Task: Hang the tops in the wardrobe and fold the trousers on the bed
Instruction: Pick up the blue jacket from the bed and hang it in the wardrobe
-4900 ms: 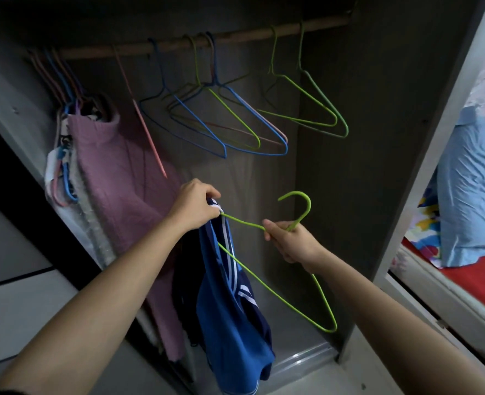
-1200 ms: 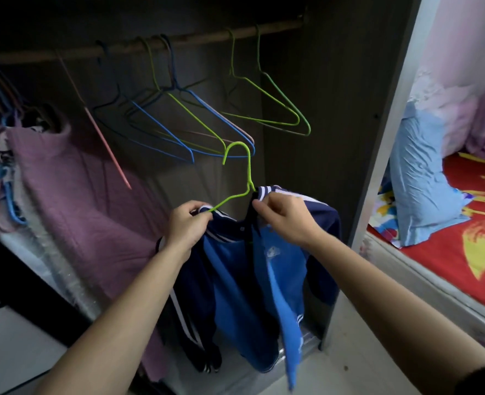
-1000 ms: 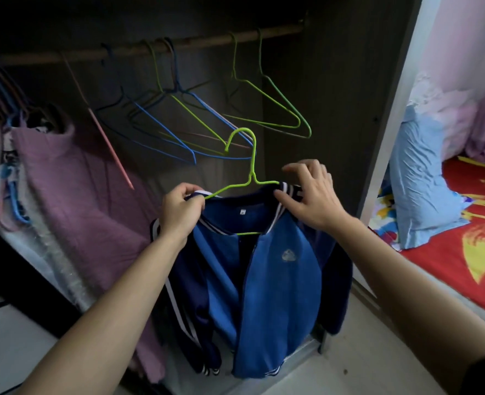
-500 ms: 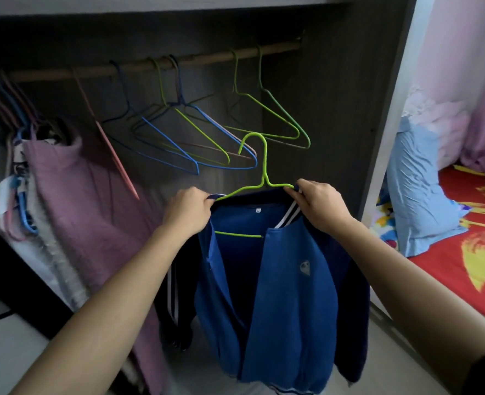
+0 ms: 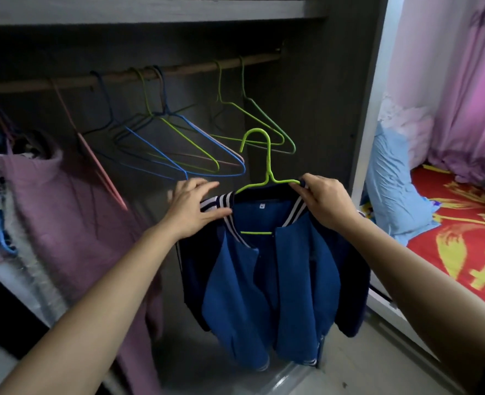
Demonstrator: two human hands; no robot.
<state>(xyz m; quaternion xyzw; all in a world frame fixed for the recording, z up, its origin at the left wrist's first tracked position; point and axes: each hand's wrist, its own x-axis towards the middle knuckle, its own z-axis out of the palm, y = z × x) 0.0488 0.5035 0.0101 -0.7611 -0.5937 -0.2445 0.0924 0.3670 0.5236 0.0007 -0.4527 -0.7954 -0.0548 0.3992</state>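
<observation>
A blue jacket [image 5: 267,283] with a striped collar hangs open-fronted on a green wire hanger [image 5: 267,163] in front of the open wardrobe. My right hand [image 5: 325,199] grips the jacket's right shoulder together with the hanger's arm. My left hand [image 5: 191,208] rests on the left side of the collar, fingers spread and thumb under the striped band. The hanger's hook points up and left, well below the wooden rail [image 5: 155,74].
Several empty wire hangers [image 5: 178,143], blue and green, hang on the rail. A mauve garment [image 5: 64,212] hangs at the left with other clothes behind it. The wardrobe's side panel [image 5: 321,115] stands right of the jacket. Beyond it lies a bed [image 5: 460,232] with a light blue pillow.
The jacket went onto the green hanger and both sides were pulled over its arms. In the last half second my left hand loosened from a fist to spread fingers on the collar.
</observation>
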